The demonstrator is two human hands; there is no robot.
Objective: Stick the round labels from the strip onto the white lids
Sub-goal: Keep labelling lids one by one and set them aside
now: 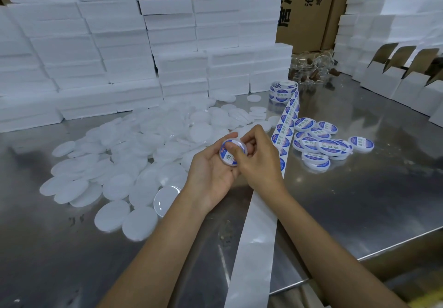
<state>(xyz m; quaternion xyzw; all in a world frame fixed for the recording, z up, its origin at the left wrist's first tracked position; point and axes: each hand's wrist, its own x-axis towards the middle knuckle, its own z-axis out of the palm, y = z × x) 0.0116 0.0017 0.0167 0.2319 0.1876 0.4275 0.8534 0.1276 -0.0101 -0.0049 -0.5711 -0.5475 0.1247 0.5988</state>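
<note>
The left hand [211,168] holds one white lid [231,152] between its curled fingers and thumb, a little above the worktop [359,188], with the top of the lid turned toward the person. A round blue and white label [229,155] is already lying on this lid, and the right hand [259,159] presses on it with the thumb while its other fingers curl behind the lid, so both hands are grasping the same lid. I judge that this label is being smoothed down and the step is almost finished. The strip [286,125] runs from a small roll [282,89] at the back of the worktop, passes just beside the right hand, and continues toward the person as bare backing paper [254,247] that hangs over the front edge. The bare part is long, so many labels seem to be used, but several labels are still on the strip and on the roll. To the right of the strip lies a small heap of labelled lids [321,143], some of them lying on each other. To the left spreads a much bigger pile of plain lids [134,154] with no label; one of them lies upside down near the left wrist. So, as far as I can see, only a small part of the work is done and most lids are waiting. Stacks of white boxes [119,56] stand behind the pile.
</note>
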